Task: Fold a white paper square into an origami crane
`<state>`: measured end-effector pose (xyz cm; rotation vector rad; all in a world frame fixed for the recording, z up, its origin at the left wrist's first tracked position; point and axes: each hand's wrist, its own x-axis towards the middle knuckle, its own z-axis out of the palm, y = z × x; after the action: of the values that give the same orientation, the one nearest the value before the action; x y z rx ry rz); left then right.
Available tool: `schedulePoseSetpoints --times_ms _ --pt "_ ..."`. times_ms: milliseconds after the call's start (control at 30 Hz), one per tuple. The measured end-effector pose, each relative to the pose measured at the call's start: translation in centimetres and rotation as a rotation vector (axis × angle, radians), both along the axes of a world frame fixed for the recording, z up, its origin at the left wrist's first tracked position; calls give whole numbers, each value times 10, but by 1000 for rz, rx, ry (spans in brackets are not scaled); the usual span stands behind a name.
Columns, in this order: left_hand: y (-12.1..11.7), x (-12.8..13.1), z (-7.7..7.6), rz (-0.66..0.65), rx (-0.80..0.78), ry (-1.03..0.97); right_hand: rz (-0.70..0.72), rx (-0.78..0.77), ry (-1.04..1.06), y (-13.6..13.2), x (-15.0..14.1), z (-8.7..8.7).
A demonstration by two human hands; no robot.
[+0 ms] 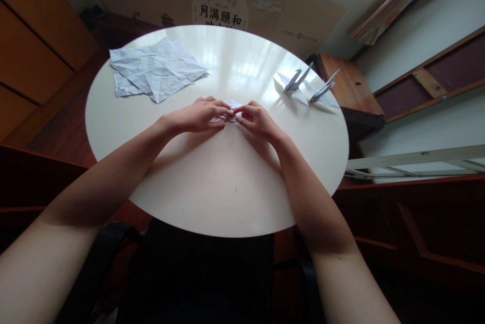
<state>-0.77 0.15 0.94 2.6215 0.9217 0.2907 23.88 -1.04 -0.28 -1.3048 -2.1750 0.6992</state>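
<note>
A small folded piece of white paper (232,105) lies on the white oval table (212,182), between my two hands and partly covered by their fingers. My left hand (206,114) comes in from the left, its fingertips closed on the paper's left side. From the right, my right hand (255,118) pinches the paper's other side with thumb and forefinger. The exact folds under the fingers are too small to make out.
Creased paper sheets (159,68) lie overlapping at the table's far left. Two folded paper cranes, a nearer one (293,84) and one further right (322,92), stand near the right edge. A wooden cabinet (350,84) is beyond them.
</note>
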Motion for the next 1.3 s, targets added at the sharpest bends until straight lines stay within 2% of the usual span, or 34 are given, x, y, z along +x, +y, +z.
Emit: schedulePoseSetpoints --times_ms 367,1300 --pt "0 -1 -3 26 13 -13 12 10 -8 1 1 -1" --pt "-1 -1 0 20 7 -10 21 18 -33 0 1 2"
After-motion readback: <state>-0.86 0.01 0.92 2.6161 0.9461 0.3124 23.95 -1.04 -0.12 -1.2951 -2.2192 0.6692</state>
